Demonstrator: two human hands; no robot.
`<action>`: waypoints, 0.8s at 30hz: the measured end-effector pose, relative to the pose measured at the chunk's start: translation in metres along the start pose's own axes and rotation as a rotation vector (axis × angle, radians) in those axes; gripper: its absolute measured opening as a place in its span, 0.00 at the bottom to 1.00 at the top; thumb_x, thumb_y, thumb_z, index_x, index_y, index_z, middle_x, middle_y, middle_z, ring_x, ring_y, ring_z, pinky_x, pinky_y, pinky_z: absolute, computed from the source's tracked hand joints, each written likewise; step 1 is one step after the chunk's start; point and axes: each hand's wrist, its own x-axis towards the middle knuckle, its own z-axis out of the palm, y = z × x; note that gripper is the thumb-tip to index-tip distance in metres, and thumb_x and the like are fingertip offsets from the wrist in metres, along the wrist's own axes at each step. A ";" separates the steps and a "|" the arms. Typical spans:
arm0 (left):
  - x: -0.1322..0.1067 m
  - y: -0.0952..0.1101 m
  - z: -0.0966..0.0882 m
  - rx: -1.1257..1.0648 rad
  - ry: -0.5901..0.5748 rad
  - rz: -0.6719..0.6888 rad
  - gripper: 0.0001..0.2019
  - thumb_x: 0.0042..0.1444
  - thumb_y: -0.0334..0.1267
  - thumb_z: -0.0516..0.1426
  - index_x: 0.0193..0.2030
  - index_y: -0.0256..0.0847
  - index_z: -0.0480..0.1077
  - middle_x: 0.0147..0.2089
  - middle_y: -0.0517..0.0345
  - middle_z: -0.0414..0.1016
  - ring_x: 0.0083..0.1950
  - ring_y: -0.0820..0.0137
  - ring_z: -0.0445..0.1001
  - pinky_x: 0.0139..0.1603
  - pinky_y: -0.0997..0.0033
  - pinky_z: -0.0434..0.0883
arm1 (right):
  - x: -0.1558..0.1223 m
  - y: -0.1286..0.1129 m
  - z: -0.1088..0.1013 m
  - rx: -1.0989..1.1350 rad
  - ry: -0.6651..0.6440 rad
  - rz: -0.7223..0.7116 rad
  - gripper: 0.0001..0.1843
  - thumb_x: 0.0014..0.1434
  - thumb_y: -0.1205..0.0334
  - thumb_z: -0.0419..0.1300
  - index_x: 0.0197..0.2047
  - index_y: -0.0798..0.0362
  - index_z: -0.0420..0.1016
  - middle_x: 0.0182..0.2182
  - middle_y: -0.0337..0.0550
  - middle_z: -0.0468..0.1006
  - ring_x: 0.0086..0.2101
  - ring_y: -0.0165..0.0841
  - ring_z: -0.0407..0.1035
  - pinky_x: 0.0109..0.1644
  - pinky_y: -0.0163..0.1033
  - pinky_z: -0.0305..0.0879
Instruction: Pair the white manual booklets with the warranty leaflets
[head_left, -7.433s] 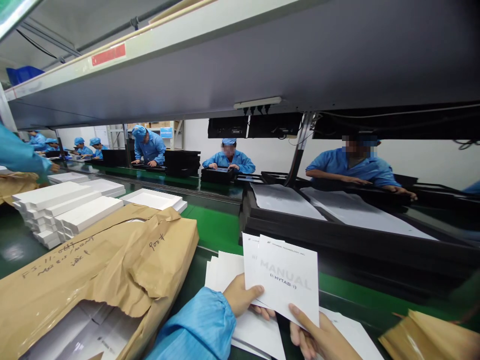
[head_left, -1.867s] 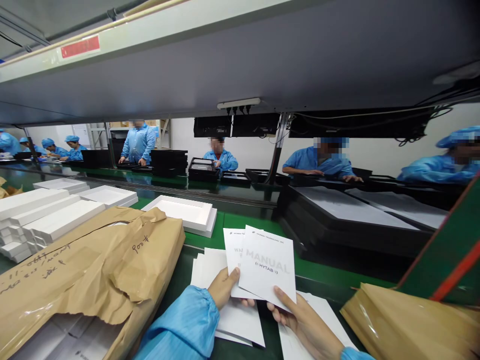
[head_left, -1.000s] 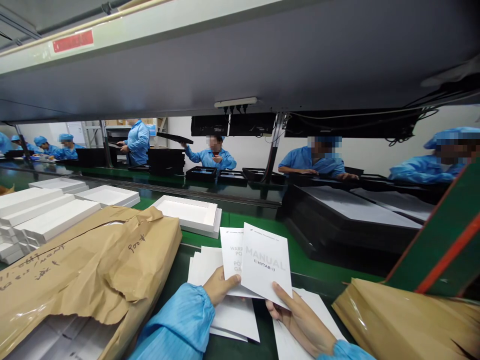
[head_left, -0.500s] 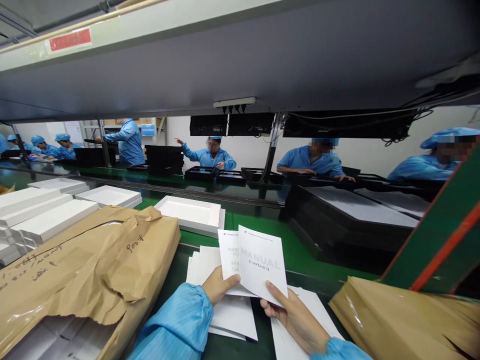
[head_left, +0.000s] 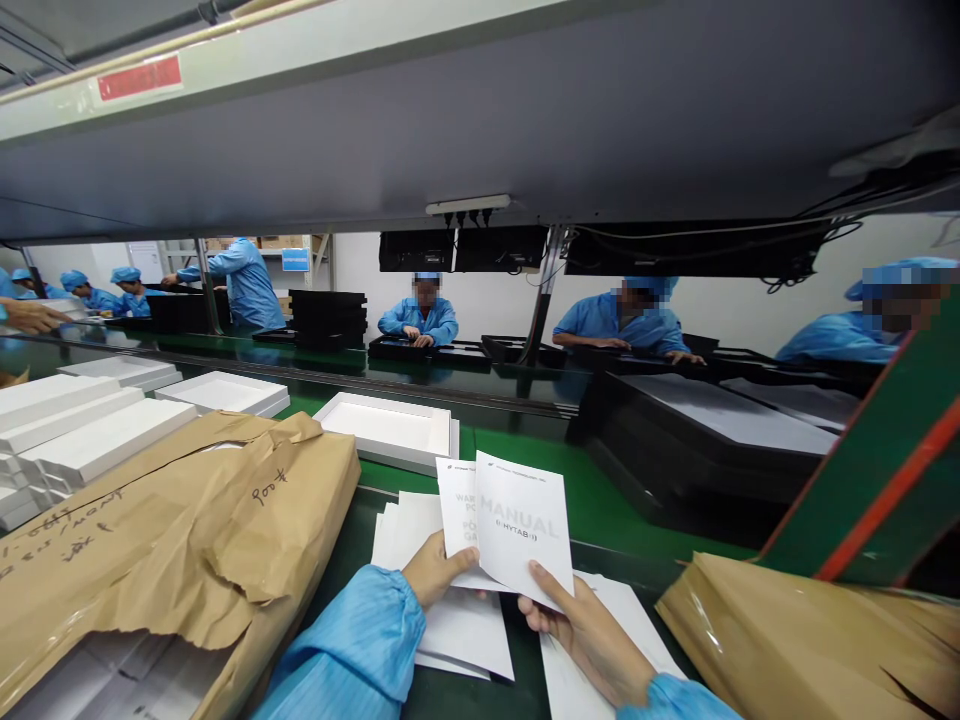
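My left hand (head_left: pixel 433 570) pinches the lower edge of a white warranty card (head_left: pixel 459 520). In front of that card stands a white booklet printed MANUAL (head_left: pixel 526 525), which my right hand (head_left: pixel 581 625) grips at its bottom corner. Both sheets stand upright and overlap above the bench. Under my hands lie two low piles of white sheets, one on the left (head_left: pixel 457 625) and one on the right (head_left: pixel 592 660). A white open tray (head_left: pixel 390 430) lies on the green conveyor belt (head_left: pixel 600 505) just beyond the booklet.
A torn brown paper parcel (head_left: pixel 165 540) with white booklets inside fills the left. Another brown parcel (head_left: pixel 810 640) sits at the right. Stacked white boxes (head_left: pixel 82 440) are far left, black trays (head_left: pixel 712 440) right of the belt. Several people in blue work opposite.
The white tray on the belt has slid a little to the right. My hands and the two sheets have held almost still. People opposite have shifted their arms.
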 end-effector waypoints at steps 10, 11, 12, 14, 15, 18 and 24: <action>-0.001 0.004 0.002 -0.014 -0.018 0.026 0.22 0.43 0.45 0.54 0.43 0.30 0.64 0.35 0.47 0.70 0.27 0.72 0.67 0.23 0.74 0.64 | -0.007 -0.008 0.004 -0.030 -0.030 0.021 0.15 0.45 0.55 0.57 0.32 0.57 0.62 0.15 0.38 0.69 0.17 0.25 0.60 0.20 0.29 0.59; -0.002 0.005 0.002 -0.014 -0.021 0.030 0.22 0.43 0.44 0.54 0.43 0.30 0.64 0.36 0.47 0.70 0.27 0.72 0.67 0.23 0.74 0.64 | -0.007 -0.008 0.004 -0.032 -0.027 0.023 0.15 0.45 0.55 0.57 0.32 0.57 0.62 0.15 0.38 0.68 0.17 0.25 0.60 0.20 0.29 0.59; -0.002 0.005 0.003 -0.015 -0.021 0.031 0.22 0.43 0.44 0.54 0.43 0.30 0.64 0.36 0.47 0.70 0.27 0.72 0.67 0.23 0.74 0.64 | -0.007 -0.008 0.005 -0.035 -0.026 0.024 0.15 0.45 0.55 0.57 0.32 0.57 0.62 0.15 0.38 0.68 0.17 0.25 0.60 0.20 0.29 0.59; -0.002 0.005 0.003 -0.018 -0.020 0.030 0.22 0.43 0.44 0.54 0.43 0.30 0.64 0.36 0.47 0.70 0.27 0.72 0.67 0.23 0.74 0.64 | -0.007 -0.008 0.005 -0.039 -0.025 0.025 0.14 0.46 0.55 0.56 0.32 0.57 0.61 0.15 0.37 0.68 0.17 0.25 0.60 0.20 0.29 0.59; -0.002 0.005 0.003 -0.021 -0.019 0.029 0.22 0.43 0.44 0.54 0.43 0.30 0.64 0.35 0.47 0.70 0.27 0.72 0.67 0.23 0.74 0.64 | -0.006 -0.007 0.004 -0.041 -0.025 0.027 0.14 0.46 0.55 0.56 0.32 0.57 0.61 0.15 0.37 0.68 0.17 0.25 0.60 0.20 0.29 0.58; -0.002 0.004 0.003 -0.023 -0.015 0.028 0.22 0.43 0.44 0.54 0.43 0.30 0.64 0.34 0.48 0.70 0.26 0.73 0.67 0.23 0.74 0.64 | -0.006 -0.006 0.003 -0.049 -0.028 0.026 0.14 0.46 0.55 0.56 0.31 0.57 0.61 0.14 0.38 0.68 0.17 0.25 0.60 0.20 0.29 0.58; -0.002 0.003 0.002 -0.021 -0.009 0.014 0.21 0.43 0.44 0.54 0.42 0.30 0.64 0.34 0.48 0.70 0.26 0.73 0.67 0.23 0.73 0.64 | -0.004 -0.006 0.002 -0.041 -0.038 0.009 0.14 0.46 0.54 0.56 0.31 0.57 0.62 0.15 0.38 0.69 0.17 0.24 0.60 0.20 0.29 0.58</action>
